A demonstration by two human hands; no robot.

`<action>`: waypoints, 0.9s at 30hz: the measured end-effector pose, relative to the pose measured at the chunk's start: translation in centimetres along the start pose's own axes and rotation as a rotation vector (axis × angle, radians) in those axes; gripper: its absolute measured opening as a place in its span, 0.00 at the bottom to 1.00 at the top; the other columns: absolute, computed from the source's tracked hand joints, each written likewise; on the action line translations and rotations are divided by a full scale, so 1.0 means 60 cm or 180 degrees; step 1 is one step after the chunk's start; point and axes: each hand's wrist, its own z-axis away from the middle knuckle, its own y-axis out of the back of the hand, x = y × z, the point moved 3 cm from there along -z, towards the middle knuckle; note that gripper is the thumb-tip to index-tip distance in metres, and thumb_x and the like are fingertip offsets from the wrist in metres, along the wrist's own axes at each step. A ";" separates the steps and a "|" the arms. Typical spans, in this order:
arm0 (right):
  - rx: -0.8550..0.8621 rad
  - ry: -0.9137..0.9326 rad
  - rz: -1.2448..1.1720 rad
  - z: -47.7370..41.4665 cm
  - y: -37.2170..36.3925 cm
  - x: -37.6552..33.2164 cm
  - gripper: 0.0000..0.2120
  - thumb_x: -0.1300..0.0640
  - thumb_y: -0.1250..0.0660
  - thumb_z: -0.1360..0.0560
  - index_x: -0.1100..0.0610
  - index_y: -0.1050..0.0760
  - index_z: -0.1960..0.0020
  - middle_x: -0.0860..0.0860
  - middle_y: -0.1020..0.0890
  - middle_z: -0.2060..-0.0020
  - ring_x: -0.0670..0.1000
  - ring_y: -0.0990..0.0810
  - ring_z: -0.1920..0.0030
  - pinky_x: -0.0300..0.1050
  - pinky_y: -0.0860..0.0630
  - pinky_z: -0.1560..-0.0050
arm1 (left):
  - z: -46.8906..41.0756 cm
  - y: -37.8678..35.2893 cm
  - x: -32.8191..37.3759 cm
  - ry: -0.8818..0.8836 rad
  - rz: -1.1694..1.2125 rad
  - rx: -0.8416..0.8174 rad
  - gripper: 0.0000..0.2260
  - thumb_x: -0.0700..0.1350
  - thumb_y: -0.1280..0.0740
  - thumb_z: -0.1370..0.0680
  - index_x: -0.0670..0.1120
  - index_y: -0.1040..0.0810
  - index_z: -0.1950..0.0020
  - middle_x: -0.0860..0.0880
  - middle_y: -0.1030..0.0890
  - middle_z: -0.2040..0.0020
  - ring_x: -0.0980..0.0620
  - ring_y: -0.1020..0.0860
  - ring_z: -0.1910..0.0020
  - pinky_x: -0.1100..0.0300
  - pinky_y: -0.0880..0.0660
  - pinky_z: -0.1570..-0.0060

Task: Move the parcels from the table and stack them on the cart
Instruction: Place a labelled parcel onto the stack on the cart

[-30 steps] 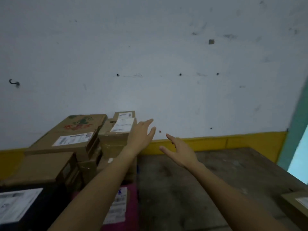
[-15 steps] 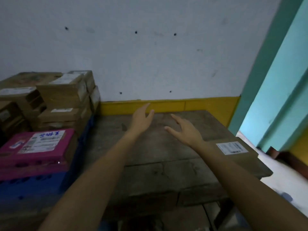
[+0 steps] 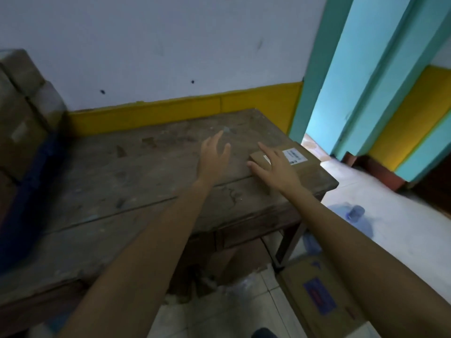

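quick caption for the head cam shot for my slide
Open right hand over a flat labelled parcel at the right edge of the wooden table, open left hand hovering left of it.

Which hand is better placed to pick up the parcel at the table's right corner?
Right. The right hand lies over the flat parcel's near-left part, fingers spread; the left hand hangs over bare table, to the parcel's left. Whether the right hand touches the parcel, I cannot tell.
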 end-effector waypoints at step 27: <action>-0.1222 -0.0761 0.0545 -0.204 0.034 0.366 0.40 0.31 0.39 0.31 0.44 0.49 0.25 0.54 0.50 0.24 0.62 0.49 0.25 0.65 0.42 0.30 | -0.089 -0.371 -0.025 0.1668 -0.0069 -0.0329 0.32 0.56 0.33 0.25 0.52 0.42 0.25 0.39 0.45 0.26 0.40 0.44 0.27 0.48 0.42 0.30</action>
